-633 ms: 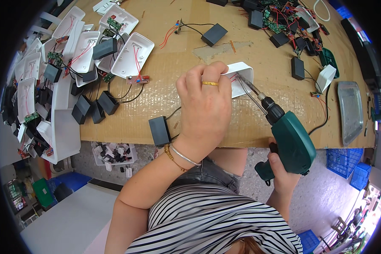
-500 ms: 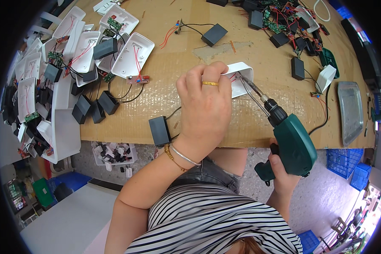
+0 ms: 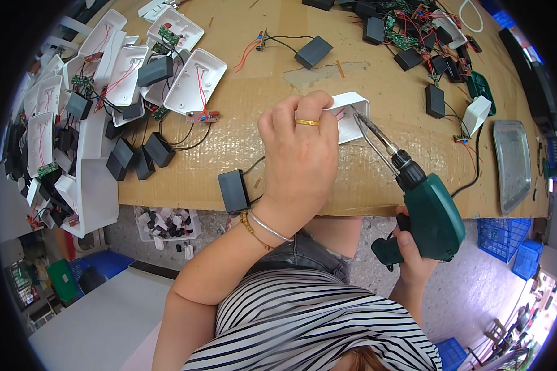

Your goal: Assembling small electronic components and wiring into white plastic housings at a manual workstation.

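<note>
My left hand (image 3: 300, 151) is closed round a white plastic housing (image 3: 354, 128), tilted with its hollow side toward the tool. A bit of red wire shows inside; the fingers hide the rest. Gripped by its handle in my right hand (image 3: 413, 252) is a dark green soldering gun (image 3: 434, 216). Its metal tip and a thin curved feed tube reach into the housing's open side. Whether the tip touches anything inside, I cannot tell. Beside my left wrist, a black box (image 3: 233, 191) lies at the table edge, its black cable running under the hand.
White housings (image 3: 195, 80) with red wires, circuit boards and black boxes crowd the left. More boards and black boxes (image 3: 408, 59) pile up at the far right. One wired black box (image 3: 314, 51) lies ahead. A metal tray (image 3: 512, 167) sits on the right; a cable (image 3: 476, 176) runs nearby.
The soldering gun has shifted slightly right and toward me, its tip drawing back a little within the housing. My left hand and the housing stay almost in place.
</note>
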Motion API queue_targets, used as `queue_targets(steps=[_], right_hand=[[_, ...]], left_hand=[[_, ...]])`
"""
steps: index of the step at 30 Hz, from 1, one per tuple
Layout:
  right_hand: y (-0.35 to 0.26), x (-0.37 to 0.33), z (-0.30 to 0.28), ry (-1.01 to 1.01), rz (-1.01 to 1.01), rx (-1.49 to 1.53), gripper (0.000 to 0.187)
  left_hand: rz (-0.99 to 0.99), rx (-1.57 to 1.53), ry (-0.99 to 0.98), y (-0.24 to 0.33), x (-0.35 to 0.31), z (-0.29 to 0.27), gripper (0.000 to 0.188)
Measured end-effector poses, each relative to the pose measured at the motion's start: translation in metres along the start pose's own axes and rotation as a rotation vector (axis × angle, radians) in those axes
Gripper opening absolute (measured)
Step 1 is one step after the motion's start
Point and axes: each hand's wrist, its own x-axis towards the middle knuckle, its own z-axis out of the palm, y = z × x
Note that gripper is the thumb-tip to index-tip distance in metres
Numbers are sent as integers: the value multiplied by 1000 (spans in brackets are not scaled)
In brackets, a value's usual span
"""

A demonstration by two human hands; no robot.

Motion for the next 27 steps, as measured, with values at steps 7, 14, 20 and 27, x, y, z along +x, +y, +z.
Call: queue_targets(steps=[7, 14, 20, 27], right_hand=[[4, 4, -13, -45, -20, 319, 56], [-7, 10, -3, 66, 35, 301, 55], [-6, 7, 5, 105, -4, 361, 53], [9, 6, -2, 50, -106, 360, 44]], left_hand=[[-7, -5, -44, 3, 3, -6, 13], [-7, -154, -79, 3, 12, -22, 32], [-54, -211, -229, -9, 14, -42, 55], [-258, -436, -263, -34, 11, -64, 63]])
